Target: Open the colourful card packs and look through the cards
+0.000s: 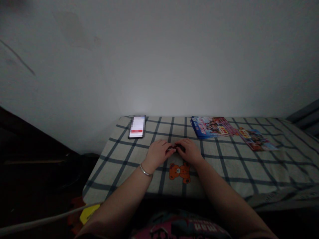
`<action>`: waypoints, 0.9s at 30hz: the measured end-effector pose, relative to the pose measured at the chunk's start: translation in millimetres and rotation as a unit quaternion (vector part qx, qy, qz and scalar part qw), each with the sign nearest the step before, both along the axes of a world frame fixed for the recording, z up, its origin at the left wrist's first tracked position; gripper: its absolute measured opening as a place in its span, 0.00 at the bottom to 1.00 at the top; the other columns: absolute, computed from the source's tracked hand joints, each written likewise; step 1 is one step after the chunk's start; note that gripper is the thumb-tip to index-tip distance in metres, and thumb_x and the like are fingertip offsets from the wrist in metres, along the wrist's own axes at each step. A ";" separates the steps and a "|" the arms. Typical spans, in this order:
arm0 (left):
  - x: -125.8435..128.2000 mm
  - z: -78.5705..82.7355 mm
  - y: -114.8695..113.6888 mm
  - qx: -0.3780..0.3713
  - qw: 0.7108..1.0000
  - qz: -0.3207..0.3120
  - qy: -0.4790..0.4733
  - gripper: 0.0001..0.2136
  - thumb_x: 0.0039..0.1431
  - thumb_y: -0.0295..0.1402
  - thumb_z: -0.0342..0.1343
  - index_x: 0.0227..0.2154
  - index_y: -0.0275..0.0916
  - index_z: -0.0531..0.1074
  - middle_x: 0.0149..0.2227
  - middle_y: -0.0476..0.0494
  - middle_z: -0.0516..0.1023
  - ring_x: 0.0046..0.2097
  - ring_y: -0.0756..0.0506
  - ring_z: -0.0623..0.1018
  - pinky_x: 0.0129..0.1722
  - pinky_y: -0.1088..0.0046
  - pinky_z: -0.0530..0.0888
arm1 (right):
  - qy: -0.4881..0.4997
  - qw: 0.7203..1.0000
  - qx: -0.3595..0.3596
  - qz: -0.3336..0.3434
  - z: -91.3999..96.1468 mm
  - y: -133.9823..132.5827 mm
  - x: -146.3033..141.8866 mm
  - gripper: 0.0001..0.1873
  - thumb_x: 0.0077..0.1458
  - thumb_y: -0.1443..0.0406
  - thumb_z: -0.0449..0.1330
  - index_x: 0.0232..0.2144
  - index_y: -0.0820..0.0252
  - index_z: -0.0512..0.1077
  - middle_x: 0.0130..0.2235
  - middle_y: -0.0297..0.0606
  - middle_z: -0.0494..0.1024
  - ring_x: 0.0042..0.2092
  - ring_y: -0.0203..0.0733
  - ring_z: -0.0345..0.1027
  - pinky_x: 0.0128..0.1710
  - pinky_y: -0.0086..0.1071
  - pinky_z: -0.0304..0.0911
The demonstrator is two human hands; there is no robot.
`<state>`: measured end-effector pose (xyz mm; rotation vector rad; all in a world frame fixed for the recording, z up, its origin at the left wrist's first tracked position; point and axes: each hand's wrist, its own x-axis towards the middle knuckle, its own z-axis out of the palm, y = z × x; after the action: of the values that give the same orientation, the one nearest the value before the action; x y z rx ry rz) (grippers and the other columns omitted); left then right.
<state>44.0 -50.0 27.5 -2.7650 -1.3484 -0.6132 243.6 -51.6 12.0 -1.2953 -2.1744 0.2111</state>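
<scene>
Your left hand (158, 151) lies palm down on the cloth, fingers bent inward and closed narrow at the tips. Your right hand (189, 151) mirrors it from the other side, fingers curled the same way. The 2 sets of fingertips meet at the middle.

Between them sits a small dark object (174, 148), pinched from both sides. It is mostly covered by your fingers and too dim to identify. It rests low, at or just above the cloth; which of the 2 cannot be told.

A thin silver bracelet (145, 171) circles your left wrist. Both forearms run in from the bottom edge and converge toward the object.

The surface is a checked cloth (224, 166), pale with dark grid lines, covering a table that butts against a plain wall (159, 66). Just beside your hands, on your near side, an orange bear print (179, 172) shows on the cloth.

Farther out, near the wall and to your left, a phone (137, 127) lies flat with its screen lit. To your right, also at the wall side, a blue box (210, 126) with colourful printing lies flat, and a printed leaflet (256, 138) lies touching or overlapping its right end. All 3 are well apart from your hands.

Off the table's left corner, low down in the dark, a yellow thing (89, 212) shows.
</scene>
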 end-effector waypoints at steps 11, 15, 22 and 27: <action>0.0 -0.2 0.4 -0.002 1.000 0.017 0.001 0.15 0.66 0.43 0.45 0.37 0.40 0.74 0.36 0.45 0.75 0.41 0.44 0.72 0.39 0.66 0.68 | -0.006 1.000 0.000 0.024 1.4 -0.5 0.5 0.10 0.55 0.63 0.59 0.41 0.57 0.73 0.41 0.38 0.77 0.46 0.45 0.68 0.49 0.40 0.62; 0.3 0.5 -0.2 -0.002 1.000 0.021 -0.001 0.16 0.67 0.43 0.44 0.36 0.40 0.74 0.37 0.45 0.75 0.41 0.44 0.72 0.39 0.67 0.69 | -0.006 1.000 0.001 0.020 -0.7 0.4 -0.3 0.09 0.56 0.64 0.59 0.40 0.56 0.73 0.40 0.38 0.78 0.45 0.44 0.68 0.48 0.39 0.62; -0.4 -0.1 0.5 -0.007 1.000 0.020 -0.002 0.16 0.66 0.43 0.44 0.37 0.39 0.74 0.37 0.44 0.75 0.42 0.44 0.73 0.40 0.66 0.70 | -0.013 1.000 0.004 0.021 -2.8 2.4 0.1 0.07 0.58 0.64 0.58 0.38 0.55 0.74 0.39 0.38 0.78 0.44 0.43 0.69 0.47 0.38 0.63; -0.8 -1.0 1.0 -0.006 1.000 0.011 -0.015 0.16 0.67 0.42 0.44 0.38 0.39 0.74 0.37 0.44 0.76 0.42 0.45 0.74 0.41 0.67 0.71 | -0.017 1.000 0.002 0.020 -2.5 2.5 0.5 0.07 0.60 0.63 0.57 0.37 0.56 0.74 0.37 0.37 0.78 0.43 0.43 0.68 0.46 0.38 0.63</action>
<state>43.2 -49.1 26.5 -2.7568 -1.3903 -0.6506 244.1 -49.1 9.5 -1.2632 -2.2302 0.2009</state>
